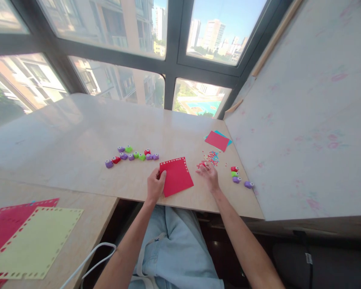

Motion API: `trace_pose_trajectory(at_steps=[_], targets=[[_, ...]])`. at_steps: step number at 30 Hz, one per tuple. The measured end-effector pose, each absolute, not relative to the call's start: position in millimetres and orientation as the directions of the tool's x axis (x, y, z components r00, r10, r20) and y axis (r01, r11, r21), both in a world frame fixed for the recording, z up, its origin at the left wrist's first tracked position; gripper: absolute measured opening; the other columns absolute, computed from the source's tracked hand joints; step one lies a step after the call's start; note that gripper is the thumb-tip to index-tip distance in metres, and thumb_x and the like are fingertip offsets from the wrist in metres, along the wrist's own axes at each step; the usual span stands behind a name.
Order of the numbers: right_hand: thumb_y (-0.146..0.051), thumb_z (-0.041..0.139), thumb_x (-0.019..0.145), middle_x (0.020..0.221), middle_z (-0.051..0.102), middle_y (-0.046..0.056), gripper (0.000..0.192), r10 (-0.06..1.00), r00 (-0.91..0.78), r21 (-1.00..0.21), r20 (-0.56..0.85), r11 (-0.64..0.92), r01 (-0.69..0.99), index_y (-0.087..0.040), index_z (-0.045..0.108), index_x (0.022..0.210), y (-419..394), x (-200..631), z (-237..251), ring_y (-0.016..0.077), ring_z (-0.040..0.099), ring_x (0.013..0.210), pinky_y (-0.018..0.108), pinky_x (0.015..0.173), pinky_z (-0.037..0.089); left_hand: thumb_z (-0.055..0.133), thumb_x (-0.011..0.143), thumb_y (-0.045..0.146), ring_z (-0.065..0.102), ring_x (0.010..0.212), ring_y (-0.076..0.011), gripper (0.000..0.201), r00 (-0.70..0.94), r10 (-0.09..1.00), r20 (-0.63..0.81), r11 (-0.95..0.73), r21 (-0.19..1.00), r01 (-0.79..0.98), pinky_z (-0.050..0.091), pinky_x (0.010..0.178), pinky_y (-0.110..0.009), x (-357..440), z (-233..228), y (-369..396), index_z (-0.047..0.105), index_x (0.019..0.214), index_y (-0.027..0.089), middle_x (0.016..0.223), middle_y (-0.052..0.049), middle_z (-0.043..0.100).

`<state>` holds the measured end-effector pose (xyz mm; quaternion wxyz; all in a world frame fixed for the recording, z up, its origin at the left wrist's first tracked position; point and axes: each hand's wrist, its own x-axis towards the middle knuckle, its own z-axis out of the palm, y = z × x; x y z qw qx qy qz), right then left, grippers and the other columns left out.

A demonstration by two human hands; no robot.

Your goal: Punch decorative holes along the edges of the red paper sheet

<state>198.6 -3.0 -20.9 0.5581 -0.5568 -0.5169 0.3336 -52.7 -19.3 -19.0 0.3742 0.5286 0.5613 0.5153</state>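
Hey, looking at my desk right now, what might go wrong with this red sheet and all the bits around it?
The red sheet lies near the table's front edge, pinned only by your left hand; it may slide off. Your right hand rests by the loose confetti, which could scatter. The purple punch near the right wall might get knocked off.
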Motion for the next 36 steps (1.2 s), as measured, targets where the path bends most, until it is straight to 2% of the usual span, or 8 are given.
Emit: trace_pose_trajectory(at_steps=[4, 8, 12, 16, 29, 31, 34, 36], targets=[[-0.049, 0.063, 0.081, 0.121, 0.058, 0.015, 0.034, 0.848, 0.306, -0.883, 0.432, 0.328, 0.336, -0.018, 0.059, 0.094, 6.5, 189.9, -16.6, 0.0249, 0.054, 0.116, 0.042, 0.097, 0.046, 0.053, 0.086, 0.04, 0.054, 0.067, -0.0141, 0.025, -0.147, 0.982, 0.119, -0.087, 0.974, 0.209, 0.042, 0.059, -0.023, -53.5, -16.5, -20.6, 0.06, 0.085, 0.016, 0.074, -0.001, 0.061], [-0.048, 0.059, 0.085, 0.112, 0.06, 0.014, 0.033, 0.765, 0.352, -0.81, 0.539, 0.357, 0.466, -0.017, 0.06, 0.096, 15.5, 185.7, -15.1, 0.0235, 0.055, 0.11, 0.039, 0.092, 0.048, 0.053, 0.085, 0.04, 0.053, 0.065, -0.0134, 0.025, -0.144, 0.984, 0.109, -0.08, 0.978, 0.191, 0.042, 0.058, -0.023, -52.2, -10.1, -24.1, 0.06, 0.083, 0.016, 0.073, -0.001, 0.061], [-0.053, 0.059, 0.083, 0.091, 0.061, 0.01, 0.036, 0.838, 0.24, -0.74, 0.49, 0.255, 0.622, -0.018, 0.064, 0.09, 18.3, 182.1, -15.5, 0.0213, 0.056, 0.084, 0.033, 0.072, 0.05, 0.057, 0.083, 0.041, 0.058, 0.07, -0.0147, 0.026, -0.125, 0.99, 0.067, -0.06, 0.996, 0.059, 0.047, 0.062, -0.024, -53.8, -7.2, -28.5, 0.062, 0.087, 0.016, 0.079, -0.002, 0.065], [-0.051, 0.057, 0.085, 0.082, 0.061, 0.007, 0.036, 0.875, 0.181, -0.689, 0.449, 0.209, 0.694, -0.017, 0.067, 0.091, 19.9, 179.1, -18.1, 0.0188, 0.053, 0.068, 0.034, 0.072, 0.047, 0.062, 0.079, 0.045, 0.063, 0.072, -0.0174, 0.032, -0.055, 0.998, -0.041, 0.032, 0.988, -0.152, 0.051, 0.065, -0.028, -60.8, -7.4, -37.2, 0.064, 0.094, 0.016, 0.086, -0.005, 0.07], [-0.038, 0.058, 0.084, 0.096, 0.07, 0.013, 0.026, 0.877, 0.296, -0.594, 0.378, -0.015, 0.804, -0.018, 0.069, 0.096, 52.7, 134.6, -32.1, 0.0276, 0.062, 0.089, 0.041, 0.083, 0.044, 0.062, 0.08, 0.044, 0.061, 0.072, -0.0173, 0.029, 0.08, 0.997, -0.007, 0.015, 0.995, -0.095, 0.049, 0.064, -0.027, -64.7, -7.9, -49.4, 0.068, 0.089, 0.017, 0.083, -0.006, 0.069], [-0.034, 0.06, 0.082, 0.101, 0.071, 0.013, 0.024, 0.916, 0.199, -0.619, 0.347, 0.064, 0.783, -0.021, 0.07, 0.099, 59.8, 118.8, -30.4, 0.0275, 0.064, 0.092, 0.041, 0.085, 0.045, 0.062, 0.081, 0.043, 0.06, 0.071, -0.017, 0.029, 0.071, 0.997, -0.002, 0.008, 0.996, -0.087, 0.048, 0.062, -0.026, -65.2, -8.2, -49.1, 0.068, 0.089, 0.017, 0.082, -0.006, 0.069], [-0.033, 0.061, 0.081, 0.101, 0.074, 0.008, 0.02, 0.956, -0.11, -0.738, 0.271, 0.28, 0.614, -0.026, 0.073, 0.095, 66.7, 101.9, -27.4, 0.0247, 0.067, 0.092, 0.038, 0.086, 0.049, 0.061, 0.081, 0.045, 0.06, 0.071, -0.0177, 0.031, 0.06, 0.998, 0.008, -0.005, 0.998, -0.059, 0.048, 0.062, -0.027, -66.2, -9.1, -48.9, 0.068, 0.09, 0.016, 0.082, -0.006, 0.069], [-0.036, 0.06, 0.08, 0.099, 0.075, 0.005, 0.02, 0.959, -0.159, -0.812, 0.234, 0.283, 0.511, -0.026, 0.075, 0.09, 68.0, 98.9, -25.8, 0.0242, 0.068, 0.092, 0.038, 0.087, 0.05, 0.06, 0.081, 0.046, 0.061, 0.072, -0.0183, 0.032, 0.06, 0.998, 0.01, -0.008, 0.999, -0.041, 0.048, 0.062, -0.027, -66.4, -9.6, -49.1, 0.068, 0.09, 0.016, 0.083, -0.006, 0.069]])
